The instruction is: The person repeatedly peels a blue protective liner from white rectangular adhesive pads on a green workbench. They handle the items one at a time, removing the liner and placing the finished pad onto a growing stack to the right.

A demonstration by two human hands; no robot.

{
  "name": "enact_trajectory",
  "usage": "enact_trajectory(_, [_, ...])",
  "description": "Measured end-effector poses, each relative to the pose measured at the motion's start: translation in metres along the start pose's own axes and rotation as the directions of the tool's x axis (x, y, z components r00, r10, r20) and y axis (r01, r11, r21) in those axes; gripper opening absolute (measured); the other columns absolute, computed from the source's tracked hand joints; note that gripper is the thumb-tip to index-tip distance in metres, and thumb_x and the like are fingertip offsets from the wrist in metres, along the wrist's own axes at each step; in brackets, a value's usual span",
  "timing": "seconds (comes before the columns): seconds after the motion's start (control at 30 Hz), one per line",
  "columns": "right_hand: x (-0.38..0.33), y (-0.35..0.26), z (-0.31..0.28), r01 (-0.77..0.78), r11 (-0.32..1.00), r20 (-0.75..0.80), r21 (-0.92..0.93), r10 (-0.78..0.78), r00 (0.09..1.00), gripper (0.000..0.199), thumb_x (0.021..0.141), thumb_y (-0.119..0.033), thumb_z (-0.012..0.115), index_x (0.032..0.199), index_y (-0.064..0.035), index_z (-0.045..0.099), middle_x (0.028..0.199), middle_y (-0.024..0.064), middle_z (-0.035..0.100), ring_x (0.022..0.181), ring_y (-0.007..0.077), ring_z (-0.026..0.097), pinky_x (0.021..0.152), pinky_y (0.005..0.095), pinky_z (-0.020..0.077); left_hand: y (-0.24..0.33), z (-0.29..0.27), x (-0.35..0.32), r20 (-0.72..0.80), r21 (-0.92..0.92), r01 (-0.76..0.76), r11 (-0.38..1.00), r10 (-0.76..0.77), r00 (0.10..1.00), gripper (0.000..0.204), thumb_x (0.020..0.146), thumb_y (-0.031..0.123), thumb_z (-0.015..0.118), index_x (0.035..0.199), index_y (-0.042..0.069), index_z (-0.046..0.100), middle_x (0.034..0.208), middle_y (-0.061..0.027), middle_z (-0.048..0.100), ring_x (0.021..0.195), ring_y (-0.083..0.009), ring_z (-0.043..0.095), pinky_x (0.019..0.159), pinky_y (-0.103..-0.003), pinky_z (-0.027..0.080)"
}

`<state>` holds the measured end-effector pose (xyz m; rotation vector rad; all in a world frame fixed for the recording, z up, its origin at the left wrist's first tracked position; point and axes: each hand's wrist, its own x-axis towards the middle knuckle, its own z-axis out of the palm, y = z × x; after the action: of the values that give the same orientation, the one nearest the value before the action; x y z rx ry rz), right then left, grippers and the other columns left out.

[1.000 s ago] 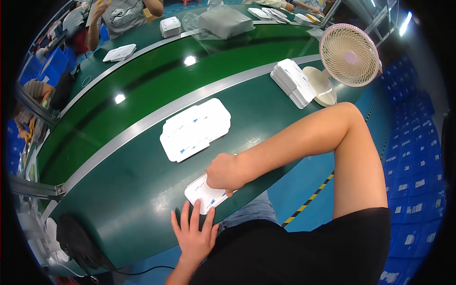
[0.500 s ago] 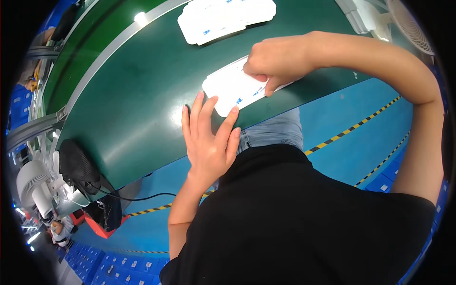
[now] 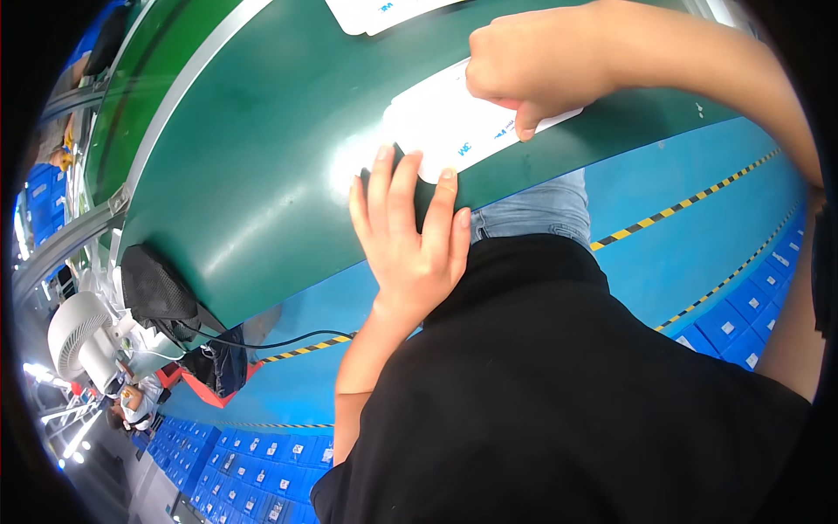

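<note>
A flat white sheet (image 3: 429,120) with rounded corners and small blue print lies on the green workbench (image 3: 271,157), near its front edge. My left hand (image 3: 408,249) is open, its fingers spread, with the fingertips at the sheet's left end. Over the right half of the same sheet, my right hand (image 3: 546,70) is closed, with fingers curled and thumb against the sheet near its front edge. Whatever its fingertips hold, if anything, is hidden beneath the hand. Further back on the bench lie more white sheets (image 3: 371,19), cut off by the top of the view.
A black mesh bag (image 3: 157,284) rests at the bench's left corner, beside a white fan (image 3: 80,336). Below it stands a red bin (image 3: 205,389). A metal rail (image 3: 179,100) borders the bench at left. Blue boxes (image 3: 262,472) line the floor behind me.
The view has shifted, so the bench and sheets appear higher and further right. Both hands stay at nearly the same places on the sheet, the left still spread and the right still curled.
</note>
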<state>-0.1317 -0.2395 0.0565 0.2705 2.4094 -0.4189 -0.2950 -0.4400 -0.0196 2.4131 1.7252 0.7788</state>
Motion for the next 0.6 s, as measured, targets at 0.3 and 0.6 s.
enact_trajectory(0.3, [0.01,-0.011,-0.008,0.026,1.0,-0.059,-0.013,-0.027,0.998,0.041,0.081,-0.04,0.075,0.082,0.0009,0.074,0.08,0.0205,0.071,0.08,0.0364,0.071,0.068,0.0442,0.0551,-0.002,0.005,-0.004,-0.04,0.069,-0.03,0.997,0.033,0.999,0.037,0.089,0.029,0.067,0.119,0.007,0.068,0.133,-0.021,0.055,0.131,-0.0447,0.047,0.104,-0.066,0.031])
enact_trajectory(0.6, [0.01,-0.026,-0.017,0.005,0.994,-0.002,-0.108,-0.005,1.0,0.038,0.081,-0.039,0.075,0.09,-0.0014,0.076,0.086,0.018,0.074,0.082,0.0329,0.072,0.068,0.0419,0.0553,0.013,0.017,0.004,0.006,0.165,-0.063,0.984,0.063,0.998,0.056,0.088,0.052,0.066,0.13,0.013,0.065,0.149,-0.0201,0.045,0.137,-0.046,0.039,0.111,-0.066,0.023])
